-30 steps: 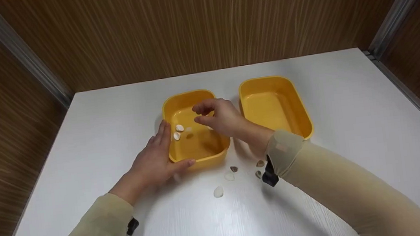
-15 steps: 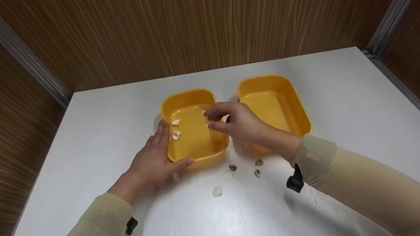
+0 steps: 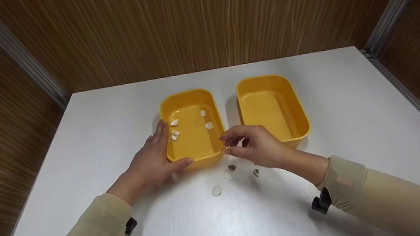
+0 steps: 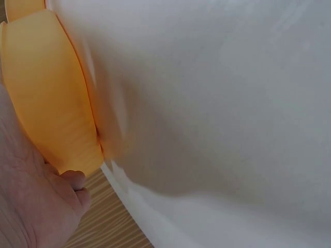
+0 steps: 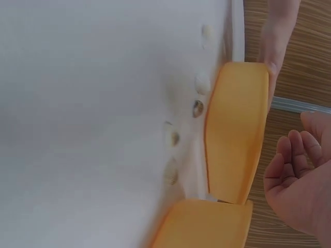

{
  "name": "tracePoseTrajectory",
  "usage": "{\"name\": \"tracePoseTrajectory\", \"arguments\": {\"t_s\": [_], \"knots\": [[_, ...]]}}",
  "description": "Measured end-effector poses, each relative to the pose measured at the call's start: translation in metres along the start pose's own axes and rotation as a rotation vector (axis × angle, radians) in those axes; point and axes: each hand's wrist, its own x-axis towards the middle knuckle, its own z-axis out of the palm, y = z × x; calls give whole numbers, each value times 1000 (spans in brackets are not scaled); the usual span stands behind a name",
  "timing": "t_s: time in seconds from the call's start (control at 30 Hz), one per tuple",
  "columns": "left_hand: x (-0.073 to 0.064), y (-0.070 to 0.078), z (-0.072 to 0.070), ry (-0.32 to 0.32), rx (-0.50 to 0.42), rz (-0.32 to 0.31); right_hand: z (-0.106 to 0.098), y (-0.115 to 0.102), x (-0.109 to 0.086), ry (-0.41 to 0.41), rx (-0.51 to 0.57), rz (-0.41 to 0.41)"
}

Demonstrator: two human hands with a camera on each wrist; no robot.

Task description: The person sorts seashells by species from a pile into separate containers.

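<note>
My left hand [image 3: 150, 158] rests straight fingers along the left wall of the left yellow bin [image 3: 199, 162], its thumb stretched across the front wall. Several white seashells lie inside that bin, among them a white shell [image 3: 209, 125] near the right wall. My right hand [image 3: 256, 144] hovers past the bin's front right corner, fingers loosely bent and nothing held. Beneath and left of it on the table lie a dark brown shell [image 3: 232, 167], a brownish shell [image 3: 256, 173] and a white shell [image 3: 216, 190]. In the right wrist view a brown-and-white shell [image 5: 173, 137] is blurred.
A second yellow bin [image 3: 300, 115] stands to the right, with no shells visible in it. Both bins sit on a white table [image 3: 121, 104]. Brown wood-grain panels [image 3: 199, 24] enclose the back and sides.
My right hand has drawn back from over the left bin, towards the front and right, uncovering white shells along the bin's right side. The left hand stays in place.
</note>
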Motion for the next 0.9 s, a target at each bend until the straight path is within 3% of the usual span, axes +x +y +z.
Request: {"name": "tracePoseTrajectory", "arguments": {"t_s": [0.47, 0.9], "knots": [[0, -2, 1, -5, -21, -18, 23, 22, -26, -96, 18, 25], [1, 0, 1, -6, -21, -25, 34, 31, -35, -98, 8, 41]]}}
